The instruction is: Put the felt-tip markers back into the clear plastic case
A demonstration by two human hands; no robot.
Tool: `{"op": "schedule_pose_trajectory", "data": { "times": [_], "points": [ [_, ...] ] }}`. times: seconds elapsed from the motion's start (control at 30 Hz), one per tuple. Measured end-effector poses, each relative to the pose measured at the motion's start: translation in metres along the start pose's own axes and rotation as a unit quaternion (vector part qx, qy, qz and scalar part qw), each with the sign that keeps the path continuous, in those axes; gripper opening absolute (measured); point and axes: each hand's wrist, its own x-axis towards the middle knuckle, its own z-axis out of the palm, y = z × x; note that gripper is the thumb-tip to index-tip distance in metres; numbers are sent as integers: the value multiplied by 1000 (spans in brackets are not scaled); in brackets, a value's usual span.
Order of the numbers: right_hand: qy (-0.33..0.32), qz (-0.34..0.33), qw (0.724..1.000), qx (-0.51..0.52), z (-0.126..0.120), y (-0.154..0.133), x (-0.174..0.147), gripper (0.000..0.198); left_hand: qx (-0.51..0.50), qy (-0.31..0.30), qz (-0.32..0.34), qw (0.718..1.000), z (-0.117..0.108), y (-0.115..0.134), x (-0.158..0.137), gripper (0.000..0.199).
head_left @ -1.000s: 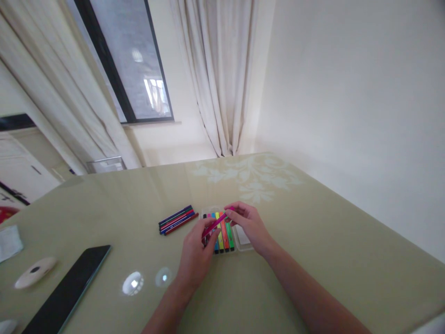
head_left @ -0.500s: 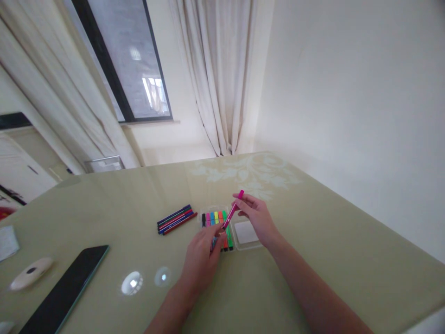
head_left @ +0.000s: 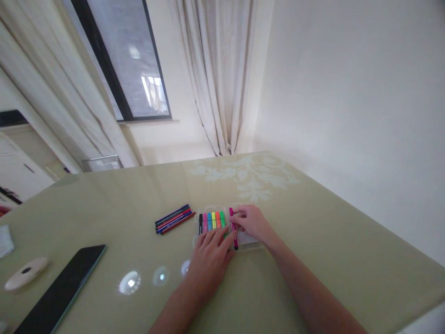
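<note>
My right hand (head_left: 253, 223) pinches a magenta marker pen (head_left: 231, 212), which stands nearly lengthwise along the right side of a row of highlighters. My left hand (head_left: 212, 250) lies over the lower part of that row, fingers stretched out, with its thumb beside the magenta marker. The highlighters (head_left: 213, 218) are black, pink, blue, yellow, orange and green, side by side in a clear plastic case (head_left: 195, 239). To the right is the opened lid (head_left: 255, 246), partly under my right hand. Left of the case lies a bundle of slim dark and red pens (head_left: 174, 219).
On the left of the glossy table (head_left: 132, 204) lie a black tablet-like slab (head_left: 62, 287), a pale oval object (head_left: 27, 273) and a white folded cloth or tissue (head_left: 5, 241). A wall (head_left: 347, 116) runs along the table's right edge, and curtains (head_left: 222, 69) hang behind.
My right hand has lowered the magenta marker from a tilted position above the case to the right side of the row. My left hand has opened out and shifted right over the highlighters.
</note>
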Motion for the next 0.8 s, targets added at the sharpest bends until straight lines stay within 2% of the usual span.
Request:
{"op": "schedule_pose_trajectory", "data": {
  "times": [0.1, 0.2, 0.27, 0.47, 0.57, 0.6, 0.67, 0.73, 0.8],
  "points": [
    [41, -22, 996, -79, 5, -4, -2, 15, 18, 8, 2, 1000, 2, 0, 0, 40],
    [53, -39, 987, -147, 6, -7, -5, 5, 20, 5, 1, 1000, 2, 0, 0, 38],
    [54, -47, 980, -184, 7, -8, -6, 7, 16, 1, 1, 1000, 1, 1, 0, 37],
    [50, -46, 972, -226, 6, -7, -5, 10, -40, 8, -1, 999, -5, -2, 3, 36],
    [51, -52, 970, -232, 5, -5, -5, 11, -77, 59, -74, 993, -16, -21, 5, 36],
    [55, -57, 969, -232, 5, -5, -5, 12, -64, 87, -116, 987, -20, -30, 5, 36],
    [66, -72, 968, -229, 5, -5, -4, 14, 24, 119, -213, 969, -27, -50, 3, 32],
    [74, -77, 968, -225, 6, -5, -4, 16, 108, 105, -294, 944, -32, -65, -1, 30],
    [81, -74, 969, -220, 6, -5, -4, 17, 145, 74, -324, 932, -34, -75, -5, 26]
  ]
}}
